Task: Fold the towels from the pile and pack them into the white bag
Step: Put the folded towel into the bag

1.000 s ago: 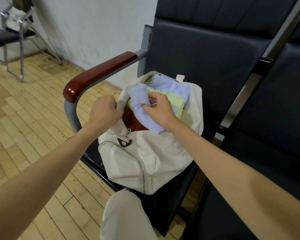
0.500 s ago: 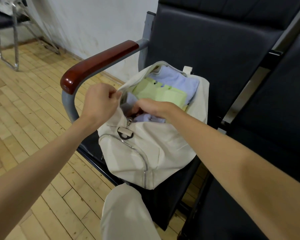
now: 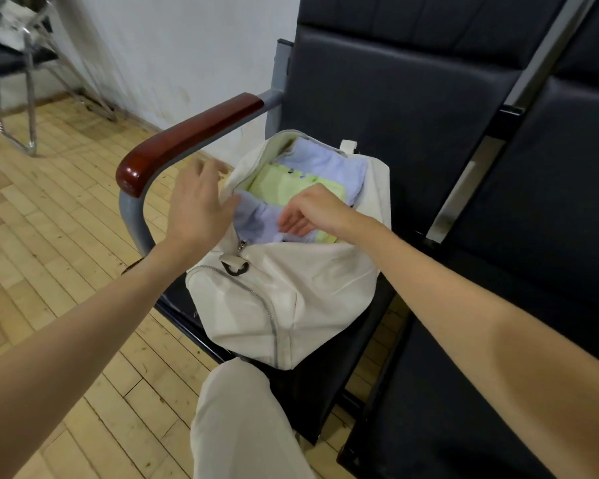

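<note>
The pale blue towel (image 3: 256,219) is now lodged in the near end of the white bag (image 3: 284,299), just beside the zip pull, and is no longer gripped: the right hand (image 3: 312,212) is lifted just above it with loosely curled fingers holding nothing, and the left hand (image 3: 198,205) is spread flat with straight fingers beside the bag's left rim, which it may be brushing, though motion blur leaves the contact unclear. A second ago that same towel was bunched in the right hand above the opening; half a second ago the hand was pushed down into the bag with it, while the left hand pinched the rim to hold the mouth open. Both grips are now released. This is judged to mean that this towel is packed and one fold-and-pack cycle is closed. In the bag, a light green towel (image 3: 284,184) is laid across the middle and another blue towel (image 3: 325,160) is tucked behind it toward the far end, the three touching one another. The bag is seated on the bench (image 3: 412,150), against the wooden armrest (image 3: 187,140). No pile of unfolded towels is seen here, so how many remain cannot be told.
</note>
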The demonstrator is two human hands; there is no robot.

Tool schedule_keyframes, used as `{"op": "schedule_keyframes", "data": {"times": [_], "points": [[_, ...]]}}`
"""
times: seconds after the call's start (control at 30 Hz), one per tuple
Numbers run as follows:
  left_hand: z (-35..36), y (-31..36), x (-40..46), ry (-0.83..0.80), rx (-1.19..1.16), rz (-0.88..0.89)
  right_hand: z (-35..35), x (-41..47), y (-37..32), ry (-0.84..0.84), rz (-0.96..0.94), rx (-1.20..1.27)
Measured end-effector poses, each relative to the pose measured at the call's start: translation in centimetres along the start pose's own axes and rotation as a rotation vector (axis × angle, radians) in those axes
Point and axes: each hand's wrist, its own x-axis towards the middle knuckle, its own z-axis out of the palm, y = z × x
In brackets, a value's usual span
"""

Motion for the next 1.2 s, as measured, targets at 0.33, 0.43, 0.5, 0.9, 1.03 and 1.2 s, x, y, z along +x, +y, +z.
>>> {"op": "schedule_keyframes", "data": {"times": [0.33,0.43,0.5,0.9,1.03,1.2], "points": [[1.5,4.4,3.3,-0.854,0.053,0.060,-0.2,-4.5,5.0,-0.039,-0.219,-0.536],[2.3,4.8,3.6,-1.016,0.166,0.028,0.7,-5.7,4.9,0.163,-0.462,-0.778],[2.6,4.7,3.8,-1.073,0.194,0.019,0.9,-6.7,4.2,0.285,-0.587,-0.949],[-0.4,2.9,4.3,-1.170,-0.250,-0.315,2.7,-5.5,5.3,0.365,-0.543,-0.943],[0.2,2.9,2.8,-0.800,-0.173,-0.166,2.3,-5.9,5.9,0.277,-0.518,-0.902],[1.4,6.2,0.0,-0.451,0.013,0.077,-0.1,-9.4,6.3,0.273,-0.356,-1.086]]}}
